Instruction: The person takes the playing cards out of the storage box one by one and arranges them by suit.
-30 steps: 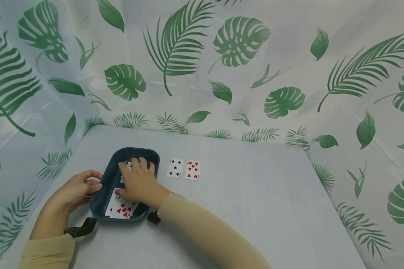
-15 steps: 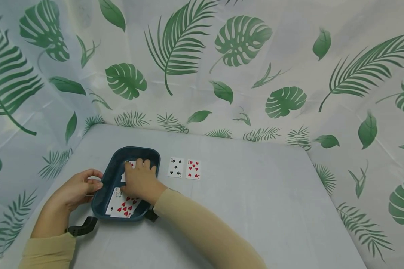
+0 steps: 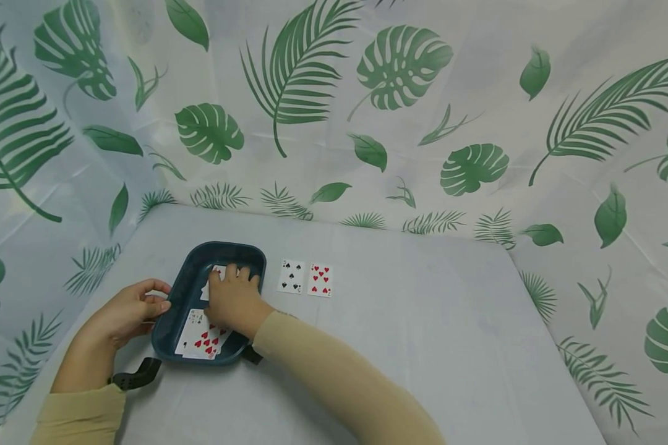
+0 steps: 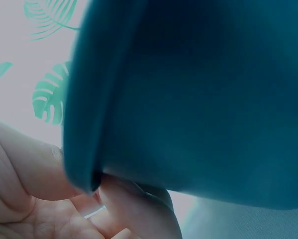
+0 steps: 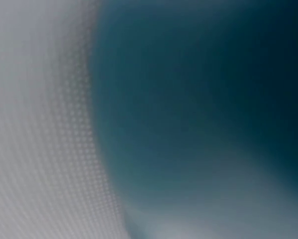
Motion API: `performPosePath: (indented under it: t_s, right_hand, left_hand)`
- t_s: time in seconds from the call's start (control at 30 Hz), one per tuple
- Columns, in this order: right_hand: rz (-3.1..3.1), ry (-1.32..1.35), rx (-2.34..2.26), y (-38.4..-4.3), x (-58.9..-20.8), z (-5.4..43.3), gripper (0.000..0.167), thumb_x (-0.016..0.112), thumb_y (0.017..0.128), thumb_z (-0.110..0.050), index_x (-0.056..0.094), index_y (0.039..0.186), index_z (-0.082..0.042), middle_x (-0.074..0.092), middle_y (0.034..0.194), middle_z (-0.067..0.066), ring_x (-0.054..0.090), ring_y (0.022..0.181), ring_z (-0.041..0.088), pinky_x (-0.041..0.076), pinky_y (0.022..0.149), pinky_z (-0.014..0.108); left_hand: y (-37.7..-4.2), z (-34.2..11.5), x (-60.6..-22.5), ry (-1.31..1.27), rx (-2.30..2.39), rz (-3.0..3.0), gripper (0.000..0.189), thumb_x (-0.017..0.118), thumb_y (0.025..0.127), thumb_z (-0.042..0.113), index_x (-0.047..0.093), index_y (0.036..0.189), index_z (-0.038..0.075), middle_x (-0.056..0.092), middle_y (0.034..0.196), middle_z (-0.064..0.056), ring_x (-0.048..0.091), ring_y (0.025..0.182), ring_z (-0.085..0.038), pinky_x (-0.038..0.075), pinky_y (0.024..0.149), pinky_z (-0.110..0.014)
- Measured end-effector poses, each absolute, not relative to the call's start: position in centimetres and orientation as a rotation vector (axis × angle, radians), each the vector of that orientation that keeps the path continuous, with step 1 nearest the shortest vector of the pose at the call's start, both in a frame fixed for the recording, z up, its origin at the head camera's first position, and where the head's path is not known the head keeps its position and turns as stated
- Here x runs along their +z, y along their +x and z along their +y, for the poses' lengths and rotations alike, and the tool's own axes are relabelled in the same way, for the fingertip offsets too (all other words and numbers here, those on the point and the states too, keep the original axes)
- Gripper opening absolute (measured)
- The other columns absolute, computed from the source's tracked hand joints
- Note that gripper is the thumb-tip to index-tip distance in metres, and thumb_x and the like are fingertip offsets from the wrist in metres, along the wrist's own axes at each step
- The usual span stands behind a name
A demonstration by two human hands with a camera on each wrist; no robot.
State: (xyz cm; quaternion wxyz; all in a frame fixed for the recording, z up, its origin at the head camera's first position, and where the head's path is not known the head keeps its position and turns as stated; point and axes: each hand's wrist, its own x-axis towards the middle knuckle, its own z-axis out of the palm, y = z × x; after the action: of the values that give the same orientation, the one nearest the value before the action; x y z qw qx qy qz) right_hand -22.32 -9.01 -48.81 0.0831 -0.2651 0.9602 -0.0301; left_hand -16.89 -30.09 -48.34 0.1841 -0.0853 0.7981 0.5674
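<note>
In the head view a dark blue tray (image 3: 162, 334) stands on the left of the table. My left hand (image 3: 130, 315) grips its left rim, thumb on top and fingers beneath; the left wrist view shows the fingers (image 4: 139, 206) under the tray's lip. My right hand (image 3: 235, 301) reaches down into the tray, fingers bent over the playing cards. A heart card (image 3: 203, 345) lies at the near end, overlapping other cards, and another card (image 3: 218, 270) shows beyond my fingertips. I cannot tell whether the right fingers pinch a card. The right wrist view is a blur of tray wall.
On the table right of the tray, a five of spades (image 3: 291, 276) and a seven of hearts (image 3: 320, 280) lie face up side by side. A white cloth (image 3: 451, 321) covers the table. Leaf-printed curtains (image 3: 312, 154) enclose the back and sides.
My right hand has shifted slightly right inside the tray and its fingers have drawn closer together, showing more of the near cards. The left hand keeps its grip on the rim.
</note>
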Motion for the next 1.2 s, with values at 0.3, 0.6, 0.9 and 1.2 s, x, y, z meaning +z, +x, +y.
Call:
performPosePath:
  t_s: [0.3, 0.6, 0.9, 1.2]
  right_hand:
    - [2.912, -0.805, -0.043, -22.56, -49.43, -9.27, 0.072, 0.068, 0.101, -0.055, 0.047, 0.161, -0.021, 0.052, 0.156, 0.011, 0.048, 0.139, 0.031, 0.044, 0.114, 0.054]
    - [2.903, -0.79, -0.116, -22.61, -49.0, -9.11, 0.072, 0.075, 0.097, -0.049, 0.05, 0.159, -0.022, 0.055, 0.149, 0.01, 0.048, 0.132, 0.03, 0.044, 0.111, 0.053]
    - [2.915, -0.815, -0.18, -22.78, -48.94, -9.03, 0.071, 0.083, 0.09, -0.043, 0.055, 0.153, -0.026, 0.056, 0.142, 0.009, 0.046, 0.126, 0.028, 0.045, 0.104, 0.049]
    - [2.93, -0.906, -0.121, -22.88, -48.93, -8.96, 0.054, 0.08, 0.092, -0.04, 0.067, 0.144, -0.031, 0.056, 0.129, 0.007, 0.042, 0.112, 0.023, 0.042, 0.086, 0.034]
  left_hand:
    - [-16.95, -30.12, -48.39, -0.259, 1.594, 2.253, 0.033, 0.056, 0.109, 0.005, 0.042, 0.137, -0.006, 0.066, 0.091, -0.001, 0.068, 0.077, -0.015, 0.057, 0.069, -0.035]
    - [-16.9, -30.09, -48.36, -0.257, 1.59, 2.253, 0.033, 0.055, 0.109, 0.006, 0.042, 0.137, -0.005, 0.066, 0.091, -0.001, 0.068, 0.077, -0.015, 0.057, 0.069, -0.035]
    - [-16.86, -30.18, -48.47, -0.238, 1.597, 2.257, 0.031, 0.054, 0.11, 0.007, 0.042, 0.136, -0.006, 0.065, 0.09, 0.001, 0.067, 0.076, -0.014, 0.056, 0.068, -0.034]
    - [-16.82, -30.18, -48.6, -0.227, 1.609, 2.258, 0.03, 0.053, 0.11, 0.006, 0.042, 0.135, -0.006, 0.065, 0.089, 0.001, 0.067, 0.075, -0.014, 0.056, 0.068, -0.035]
